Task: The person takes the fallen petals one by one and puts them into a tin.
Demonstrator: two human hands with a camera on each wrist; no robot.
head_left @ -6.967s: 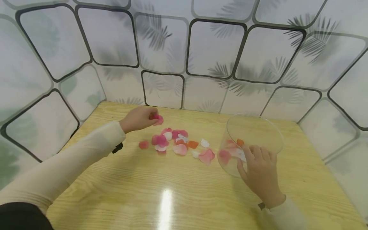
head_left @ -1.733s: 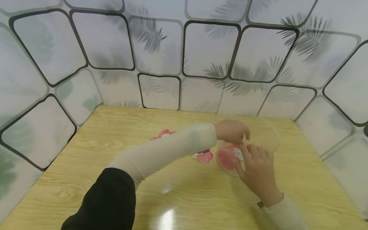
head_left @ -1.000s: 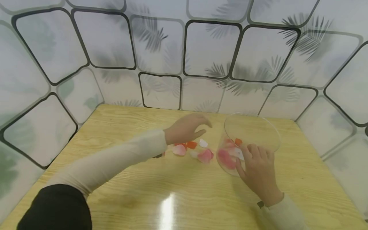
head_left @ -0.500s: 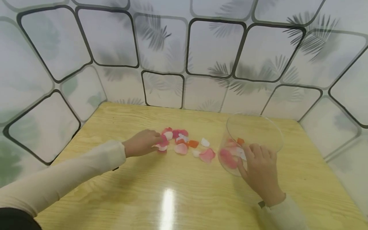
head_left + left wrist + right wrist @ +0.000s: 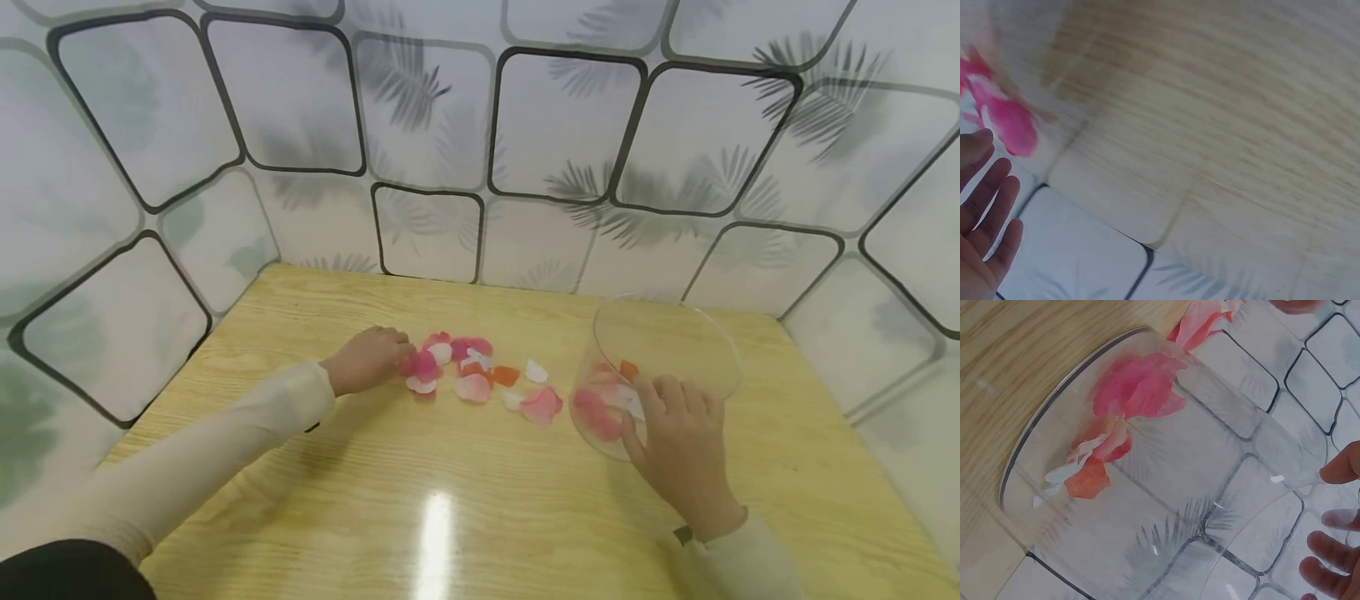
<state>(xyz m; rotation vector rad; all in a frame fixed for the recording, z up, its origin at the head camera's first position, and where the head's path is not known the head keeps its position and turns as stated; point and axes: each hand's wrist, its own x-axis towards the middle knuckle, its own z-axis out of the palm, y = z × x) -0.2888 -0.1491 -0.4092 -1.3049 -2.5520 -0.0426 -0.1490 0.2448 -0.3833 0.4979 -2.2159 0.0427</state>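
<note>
Left hand [image 5: 369, 359] at the heap of petals [image 5: 426, 367], right hand [image 5: 681, 450] on a clear container [image 5: 660, 340]

Two hands, one container and one wooden table [image 5: 322, 521] show. The left hand meets the heap's left edge; whether it pinches a petal I cannot tell, since its fingertips merge with the heap and the left wrist view cuts the hand off. The right hand grasps the container's near side by the rim, part of it out of frame in the right wrist view.

Roughly fifteen petals lie on the table; overlaps prevent an exact count. One orange petal [image 5: 507, 376] and one white petal [image 5: 536, 372] sit to the heap's right. Nearest the container, one large pink petal [image 5: 543, 406] touches one small cream petal [image 5: 512, 401].

Inside the container at least four petals are bunched low: one orange, one white, two or more pink, partly covering each other. Its transparent wall is hard to make out.

Two pale sleeves [image 5: 247, 437] show, each with one dark strap [image 5: 682, 535], mostly hidden. One black sleeve [image 5: 75, 571] is cut off at the bottom left.
</note>
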